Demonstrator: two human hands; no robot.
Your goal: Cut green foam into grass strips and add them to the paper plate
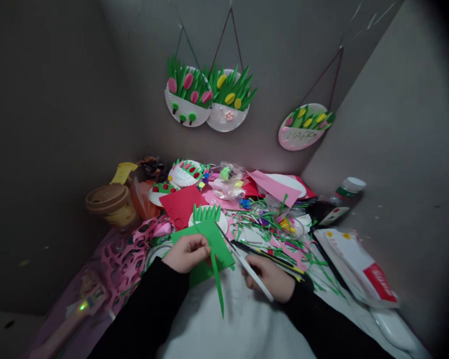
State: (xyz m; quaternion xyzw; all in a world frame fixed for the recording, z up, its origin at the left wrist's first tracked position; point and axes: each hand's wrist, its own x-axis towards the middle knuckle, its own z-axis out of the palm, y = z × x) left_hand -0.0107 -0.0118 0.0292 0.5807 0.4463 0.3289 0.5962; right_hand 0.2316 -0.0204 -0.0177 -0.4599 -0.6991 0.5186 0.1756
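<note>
My left hand [189, 253] is closed, thumb and fingers pinching a green paper strip [218, 289] that hangs down to a point. Behind those fingers is a green paper sheet [221, 243]; whether they also grip it I cannot tell. My right hand [271, 276] is wrapped round scissors [255, 275] with a white handle. Their dark blades point up and left, over the right side of the green sheet. Just beyond the sheet lies a white paper plate [224, 222] with green paper grass [205, 213] standing on it.
Several decorated paper plates [230, 119] hang on the wall. Paper scraps [254, 224] and red paper [183, 203] cover the table's back. A lidded cup [112, 204] stands left, a white-capped bottle [349, 189] right. A white-and-red packet [359, 269] lies at the right edge.
</note>
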